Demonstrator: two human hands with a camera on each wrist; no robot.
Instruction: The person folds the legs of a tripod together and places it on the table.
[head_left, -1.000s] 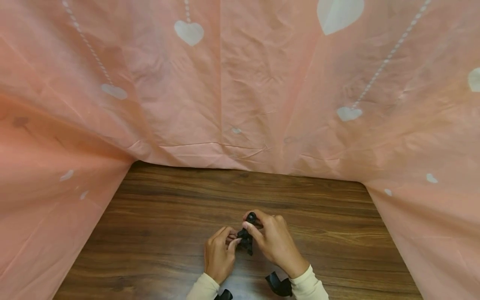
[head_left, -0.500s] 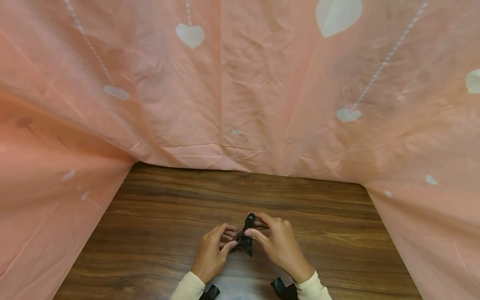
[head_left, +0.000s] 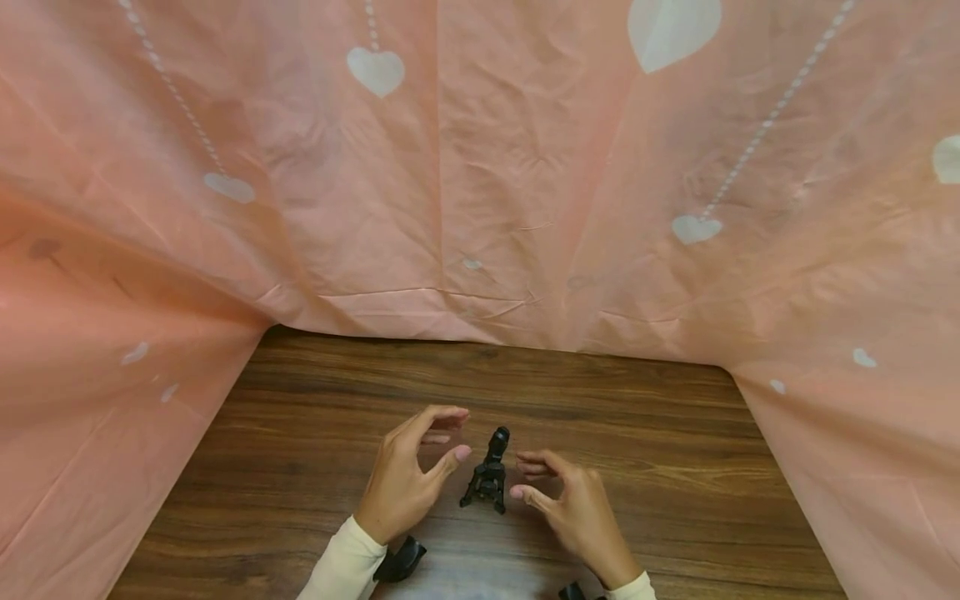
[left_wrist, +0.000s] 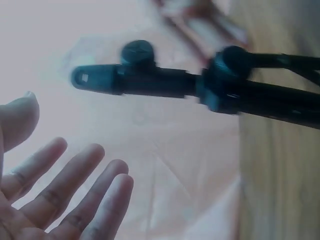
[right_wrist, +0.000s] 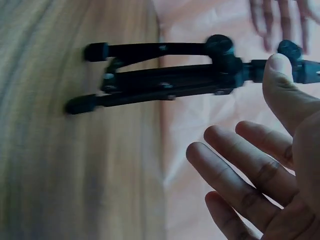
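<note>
A small black tripod (head_left: 491, 475) stands upright on its spread legs on the wooden table, between both hands. Its upper post and a round knob (left_wrist: 137, 52) show in the left wrist view, and its legs (right_wrist: 165, 77) in the right wrist view. My left hand (head_left: 405, 475) is to the left of the tripod, fingers apart and holding nothing. To the right, my right hand (head_left: 573, 504) is also off the tripod, its fingers relaxed with a gap between thumb and fingertips.
Dark brown wood table (head_left: 337, 392) lies underneath. A pink curtain (head_left: 517, 192) with white hearts hangs behind and along both sides. Black wrist mounts (head_left: 401, 560) sit under the sleeves.
Both hands have let go of the tripod and drawn apart, the left to the left, the right to the right. The tripod now stands by itself.
</note>
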